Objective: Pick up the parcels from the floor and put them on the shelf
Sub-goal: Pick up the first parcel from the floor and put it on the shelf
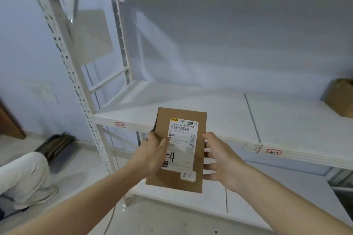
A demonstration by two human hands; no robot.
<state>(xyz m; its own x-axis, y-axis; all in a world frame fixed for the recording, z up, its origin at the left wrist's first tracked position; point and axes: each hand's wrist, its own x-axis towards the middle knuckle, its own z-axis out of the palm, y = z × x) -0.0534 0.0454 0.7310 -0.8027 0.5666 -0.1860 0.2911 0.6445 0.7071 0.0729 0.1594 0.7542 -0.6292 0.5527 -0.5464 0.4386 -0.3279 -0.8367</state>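
I hold a flat brown cardboard parcel [198, 118] with a white shipping label and a handwritten "4" in front of me. My left hand [152, 154] grips its left edge with the thumb on the label. My right hand [219, 160] supports its right edge with the fingers behind it. The parcel's far end hangs over the front edge of the white shelf board [219, 108] marked "4-2". That board is bare around the parcel.
A brown cardboard box [342, 99] stands on the same shelf at the far right. A white perforated upright [76, 86] rises at the left. A lower shelf board [257, 196] lies below. Another person's leg and shoe [28, 181] rest on the floor at left.
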